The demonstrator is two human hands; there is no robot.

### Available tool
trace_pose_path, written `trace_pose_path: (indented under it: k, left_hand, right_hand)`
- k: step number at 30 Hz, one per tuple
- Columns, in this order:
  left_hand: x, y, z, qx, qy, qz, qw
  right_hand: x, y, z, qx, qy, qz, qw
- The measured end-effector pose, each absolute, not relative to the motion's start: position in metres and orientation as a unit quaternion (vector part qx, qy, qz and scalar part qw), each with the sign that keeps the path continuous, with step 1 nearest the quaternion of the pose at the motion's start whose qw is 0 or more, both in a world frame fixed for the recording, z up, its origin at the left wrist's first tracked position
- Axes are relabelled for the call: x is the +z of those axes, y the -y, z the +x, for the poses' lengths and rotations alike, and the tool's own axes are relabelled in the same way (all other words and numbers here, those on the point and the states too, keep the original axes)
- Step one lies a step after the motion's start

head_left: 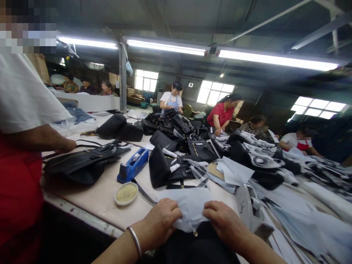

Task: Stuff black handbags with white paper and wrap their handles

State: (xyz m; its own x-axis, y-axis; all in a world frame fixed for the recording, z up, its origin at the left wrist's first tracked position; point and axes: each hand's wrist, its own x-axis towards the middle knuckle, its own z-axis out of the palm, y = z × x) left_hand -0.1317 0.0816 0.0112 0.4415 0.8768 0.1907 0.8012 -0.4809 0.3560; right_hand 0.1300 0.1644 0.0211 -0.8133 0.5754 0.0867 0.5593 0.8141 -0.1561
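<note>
A pale sheet of tissue paper is stretched between my two hands over the top of a black handbag at the table's front edge. My left hand, with a silver bangle at the wrist, pinches the paper's left side. On the right side, my right hand grips it with curled fingers. A small round metal stud shows on the bag just below the paper. The bag's lower part runs out of view.
A blue tape dispenser and a shallow dish stand left of my hands. A grey tape dispenser is at the right. Black bags pile up ahead; loose paper sheets cover the right. Co-workers stand around the table.
</note>
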Motion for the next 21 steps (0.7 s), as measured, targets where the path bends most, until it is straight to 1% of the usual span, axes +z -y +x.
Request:
trace_pose_path:
  k: [2,4,8,10,11,13,15,18,21]
  left_hand:
    - [0.004,-0.079,-0.136,0.198,-0.503,0.833,0.117]
    - [0.005,-0.074,-0.142,0.211,-0.483,0.835,0.156]
    - [0.035,-0.070,-0.151,0.195,-0.432,0.831,0.291]
    - [0.055,-0.075,-0.148,0.199,-0.446,0.810,0.325]
    - [0.064,-0.079,-0.144,0.207,-0.463,0.799,0.323]
    - [0.076,-0.089,-0.131,0.199,-0.495,0.796,0.285]
    - [0.078,-0.100,-0.114,0.156,-0.507,0.813,0.241]
    - [0.059,-0.112,-0.089,0.100,-0.493,0.839,0.210]
    - [0.025,-0.116,-0.072,0.101,-0.495,0.843,0.184]
  right_hand:
    - [0.011,-0.162,0.142,0.048,0.952,-0.299,0.051]
    - [0.005,-0.159,0.151,0.033,0.951,-0.305,0.038]
    - [0.003,-0.157,0.158,0.033,0.943,-0.331,0.032]
    - [0.003,-0.157,0.156,0.040,0.942,-0.331,0.035]
    - [0.002,-0.157,0.155,0.041,0.943,-0.329,0.038]
    - [0.001,-0.157,0.153,0.038,0.945,-0.321,0.040]
    - [0.000,-0.156,0.153,0.023,0.948,-0.313,0.044]
    - [-0.001,-0.153,0.159,-0.006,0.952,-0.301,0.061]
    - [-0.007,-0.148,0.170,-0.014,0.957,-0.284,0.064]
